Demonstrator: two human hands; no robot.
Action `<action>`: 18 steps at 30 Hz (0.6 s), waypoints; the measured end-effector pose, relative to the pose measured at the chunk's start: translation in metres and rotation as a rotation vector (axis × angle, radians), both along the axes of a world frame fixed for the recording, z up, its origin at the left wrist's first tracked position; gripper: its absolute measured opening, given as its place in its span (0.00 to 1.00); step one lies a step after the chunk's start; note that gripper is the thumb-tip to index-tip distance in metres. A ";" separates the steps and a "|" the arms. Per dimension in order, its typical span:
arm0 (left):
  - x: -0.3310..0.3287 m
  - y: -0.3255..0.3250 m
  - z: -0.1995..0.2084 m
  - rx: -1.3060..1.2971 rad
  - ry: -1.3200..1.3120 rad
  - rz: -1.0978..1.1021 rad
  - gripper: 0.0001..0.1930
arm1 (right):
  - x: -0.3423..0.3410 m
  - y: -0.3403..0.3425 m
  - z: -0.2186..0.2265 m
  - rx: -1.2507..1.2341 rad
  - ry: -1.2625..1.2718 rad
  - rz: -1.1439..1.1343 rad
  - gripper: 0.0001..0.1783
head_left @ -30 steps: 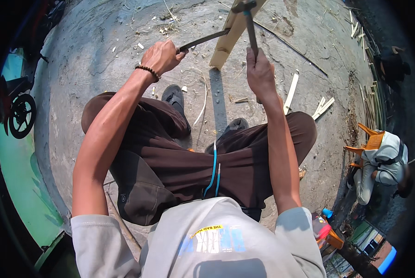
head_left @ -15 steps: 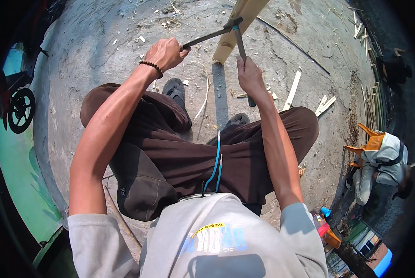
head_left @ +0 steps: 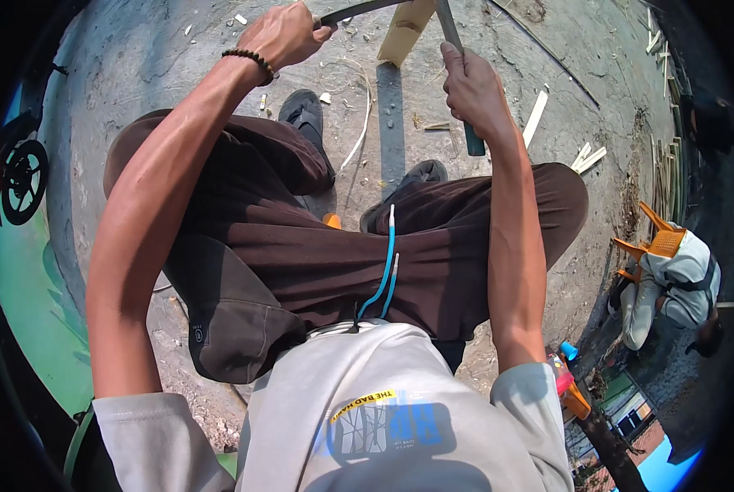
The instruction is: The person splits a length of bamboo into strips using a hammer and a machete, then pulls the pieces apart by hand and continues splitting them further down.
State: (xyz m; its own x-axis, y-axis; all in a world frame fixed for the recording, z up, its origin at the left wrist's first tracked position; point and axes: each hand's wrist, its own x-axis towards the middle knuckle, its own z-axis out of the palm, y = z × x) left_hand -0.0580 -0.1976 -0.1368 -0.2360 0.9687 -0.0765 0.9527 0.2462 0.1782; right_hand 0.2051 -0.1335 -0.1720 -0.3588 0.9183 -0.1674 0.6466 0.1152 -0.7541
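At the top of the head view my left hand (head_left: 278, 34) is closed around the end of a long dark knife (head_left: 357, 11). The blade reaches right to a pale length of split bamboo (head_left: 404, 37), whose lower end shows while its upper part runs out of the picture. My right hand (head_left: 475, 92) grips a hammer (head_left: 449, 26) by its dark shaft, just right of the bamboo. The grip end sticks out below the hand. The hammer's head is cut off by the top edge. A beaded bracelet (head_left: 250, 59) circles my left wrist.
Pale strips (head_left: 537, 119) and chips lie on the concrete ground (head_left: 457, 156). A thin dark rod (head_left: 547, 53) lies at the upper right. Bundled long strips (head_left: 666, 180) line the right side. A person (head_left: 679, 283) sits on an orange chair (head_left: 666, 242). A wheel (head_left: 25, 182) stands far left.
The hammer and knife have shifted upward in view, the hammer's head leaving the picture. My right hand has moved right and up; my left hand has moved up. The view itself has shifted.
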 end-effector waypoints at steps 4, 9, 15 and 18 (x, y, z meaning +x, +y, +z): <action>-0.011 0.007 0.014 -0.118 -0.011 0.058 0.23 | -0.012 -0.004 0.073 0.274 0.375 -0.034 0.23; 0.008 0.011 0.011 -0.175 -0.073 0.026 0.23 | 0.008 0.015 -0.029 0.171 -0.075 0.046 0.31; -0.009 0.001 0.008 -0.117 -0.065 -0.006 0.19 | -0.011 -0.006 0.047 0.381 0.266 -0.022 0.30; -0.007 0.004 0.016 -0.154 -0.039 0.076 0.18 | -0.007 0.017 0.029 0.312 0.386 -0.001 0.29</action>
State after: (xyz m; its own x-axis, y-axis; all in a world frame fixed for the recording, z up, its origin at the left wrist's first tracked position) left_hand -0.0646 -0.1935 -0.1205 -0.3020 0.9243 -0.2334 0.9234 0.3445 0.1694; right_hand 0.1982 -0.1167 -0.1428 -0.3399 0.9035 0.2609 0.3269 0.3736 -0.8681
